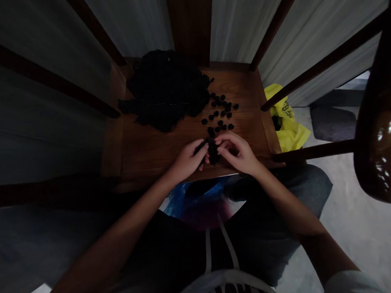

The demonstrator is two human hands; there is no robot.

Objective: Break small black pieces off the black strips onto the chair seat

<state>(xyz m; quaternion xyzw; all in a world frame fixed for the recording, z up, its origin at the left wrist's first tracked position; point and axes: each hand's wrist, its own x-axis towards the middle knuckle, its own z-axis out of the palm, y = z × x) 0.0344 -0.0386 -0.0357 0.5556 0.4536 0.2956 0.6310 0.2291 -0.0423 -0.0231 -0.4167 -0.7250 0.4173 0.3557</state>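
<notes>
My left hand (186, 161) and my right hand (237, 153) meet over a dark clump of small black pieces (212, 151) near the front of a wooden seat or low tabletop (156, 149). The fingers of both hands pinch this clump, and they hide part of it. Behind my hands, several loose black pieces (218, 112) lie scattered on the bare wood. Further back on the left sits a large heap of black material (163, 88). The picture is too dark to show what it is made of.
Dark wooden rails (323, 63) and pale grey panels surround the wood surface. A yellow plastic bag (289, 127) lies beyond its right edge, and a blue plastic bag (195, 197) lies below the front edge. A glossy dark wooden post (380, 139) stands at the far right.
</notes>
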